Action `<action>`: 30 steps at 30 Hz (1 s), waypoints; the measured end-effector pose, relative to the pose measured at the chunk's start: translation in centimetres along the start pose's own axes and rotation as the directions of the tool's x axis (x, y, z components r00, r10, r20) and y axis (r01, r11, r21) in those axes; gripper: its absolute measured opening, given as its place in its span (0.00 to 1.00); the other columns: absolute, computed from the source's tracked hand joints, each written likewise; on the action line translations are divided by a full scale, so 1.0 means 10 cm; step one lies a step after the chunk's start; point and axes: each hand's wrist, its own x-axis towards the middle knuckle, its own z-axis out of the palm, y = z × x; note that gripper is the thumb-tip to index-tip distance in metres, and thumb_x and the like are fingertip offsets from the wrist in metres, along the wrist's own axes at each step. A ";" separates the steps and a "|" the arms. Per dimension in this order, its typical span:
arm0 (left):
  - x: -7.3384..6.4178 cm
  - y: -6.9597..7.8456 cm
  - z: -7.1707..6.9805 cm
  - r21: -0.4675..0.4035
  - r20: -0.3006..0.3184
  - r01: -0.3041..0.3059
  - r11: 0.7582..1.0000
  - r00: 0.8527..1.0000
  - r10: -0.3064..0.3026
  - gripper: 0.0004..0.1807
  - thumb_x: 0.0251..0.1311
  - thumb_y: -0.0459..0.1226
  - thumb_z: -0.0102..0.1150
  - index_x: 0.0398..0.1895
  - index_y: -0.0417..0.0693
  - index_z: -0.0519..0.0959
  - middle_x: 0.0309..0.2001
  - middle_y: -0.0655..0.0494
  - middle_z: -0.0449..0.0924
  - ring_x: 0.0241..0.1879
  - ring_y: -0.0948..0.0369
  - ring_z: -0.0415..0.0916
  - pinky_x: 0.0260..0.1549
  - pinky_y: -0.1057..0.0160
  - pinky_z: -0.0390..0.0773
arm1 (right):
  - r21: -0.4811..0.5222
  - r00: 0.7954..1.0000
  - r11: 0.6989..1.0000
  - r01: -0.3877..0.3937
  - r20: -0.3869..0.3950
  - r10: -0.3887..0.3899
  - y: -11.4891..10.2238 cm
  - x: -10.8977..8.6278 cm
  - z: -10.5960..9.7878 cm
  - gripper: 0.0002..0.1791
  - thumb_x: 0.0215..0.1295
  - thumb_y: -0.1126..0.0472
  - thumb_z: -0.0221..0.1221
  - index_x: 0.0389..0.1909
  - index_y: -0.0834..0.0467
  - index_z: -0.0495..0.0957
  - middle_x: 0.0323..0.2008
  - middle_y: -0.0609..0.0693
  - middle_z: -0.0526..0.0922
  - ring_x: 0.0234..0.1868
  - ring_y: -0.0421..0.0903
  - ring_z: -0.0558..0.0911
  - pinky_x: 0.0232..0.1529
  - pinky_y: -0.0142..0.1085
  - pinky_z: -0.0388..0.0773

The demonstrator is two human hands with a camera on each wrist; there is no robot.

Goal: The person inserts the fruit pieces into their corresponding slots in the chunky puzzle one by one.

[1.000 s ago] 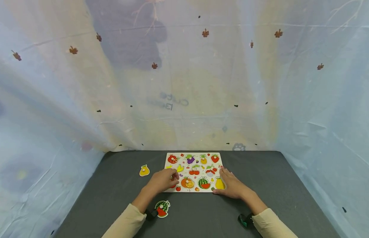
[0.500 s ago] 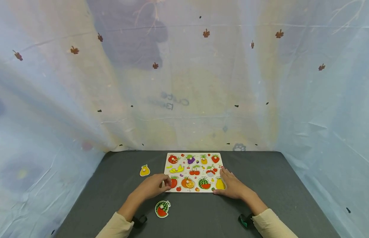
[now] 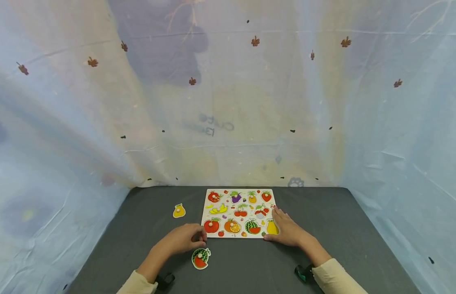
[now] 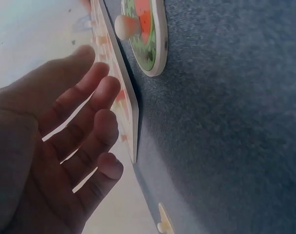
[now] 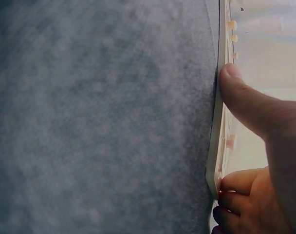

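A wooden fruit puzzle board [image 3: 228,235] lies on the dark table, its fruit pieces fitted with small knobs. My left hand [image 3: 185,237] hovers off its near left corner, fingers loosely curved and nothing in them. Right beside those fingers lies a loose watermelon piece [image 3: 200,259]; its knob shows large in the left wrist view. A loose yellow pear piece [image 3: 179,210] sits left of the board. At the near right corner rests my right hand [image 3: 286,229], thumb along the front edge and outstretched fingers on the right edge, partly covering the yellow fruit there.
A dark grey cloth covers the table [image 3: 323,212]. Pale printed curtain [image 3: 228,102] hangs behind it and along both sides. Dark wrist straps show at each sleeve, the right one [image 3: 304,272] close over the table.
My left hand has drawn back from over the board to the left and toward me, uncovering the bananas and the apple. The right hand stays at its corner.
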 end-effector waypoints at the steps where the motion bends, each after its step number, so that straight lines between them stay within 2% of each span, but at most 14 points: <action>1: -0.01 0.00 0.00 -0.010 0.006 -0.001 1.000 1.000 0.001 0.07 0.69 0.46 0.73 0.39 0.67 0.82 0.34 0.75 0.76 0.31 0.72 0.72 0.34 0.65 0.75 | 0.001 1.000 1.000 0.000 -0.001 0.000 0.00 0.00 0.00 0.65 0.65 0.35 0.71 0.82 0.74 0.50 0.84 0.71 0.50 0.84 0.67 0.51 0.81 0.62 0.49; 7: -0.06 0.00 0.00 -0.113 0.073 -0.013 0.994 0.997 0.021 0.07 0.68 0.47 0.74 0.39 0.65 0.83 0.34 0.73 0.78 0.30 0.71 0.74 0.34 0.66 0.76 | -0.004 1.000 1.000 -0.001 -0.003 0.001 0.01 0.01 0.00 0.64 0.65 0.35 0.72 0.82 0.74 0.50 0.84 0.70 0.50 0.84 0.67 0.52 0.81 0.62 0.49; 10: -0.08 0.00 0.00 -0.138 0.103 -0.004 0.990 0.995 0.018 0.08 0.66 0.45 0.76 0.39 0.62 0.83 0.35 0.71 0.79 0.30 0.70 0.74 0.33 0.66 0.76 | -0.006 1.000 1.000 0.001 -0.002 -0.001 0.01 0.00 0.00 0.64 0.65 0.35 0.72 0.82 0.74 0.50 0.83 0.71 0.51 0.84 0.67 0.52 0.81 0.62 0.49; 17: -0.12 0.03 0.01 -0.130 0.131 0.023 0.991 0.991 -0.006 0.10 0.63 0.44 0.78 0.39 0.61 0.83 0.36 0.66 0.80 0.31 0.69 0.73 0.33 0.66 0.75 | 0.001 1.000 1.000 0.001 -0.002 -0.001 0.00 0.00 0.00 0.64 0.65 0.35 0.72 0.82 0.74 0.50 0.83 0.71 0.50 0.84 0.67 0.52 0.81 0.62 0.49; 24: -0.16 0.04 0.01 -0.115 0.135 0.040 0.993 0.990 -0.024 0.09 0.63 0.43 0.78 0.39 0.62 0.83 0.35 0.67 0.79 0.31 0.69 0.72 0.33 0.66 0.74 | 0.003 1.000 1.000 0.001 -0.007 -0.001 -0.01 -0.01 -0.01 0.65 0.64 0.36 0.72 0.82 0.74 0.50 0.84 0.71 0.50 0.84 0.68 0.52 0.81 0.62 0.50; 30: -0.18 0.05 0.01 -0.134 0.143 0.032 0.991 0.990 -0.012 0.08 0.65 0.41 0.77 0.39 0.60 0.83 0.36 0.69 0.79 0.31 0.70 0.73 0.34 0.66 0.75 | 0.003 1.000 1.000 -0.002 -0.006 0.002 -0.01 -0.01 0.00 0.64 0.65 0.35 0.72 0.82 0.74 0.50 0.84 0.70 0.50 0.84 0.67 0.52 0.81 0.62 0.49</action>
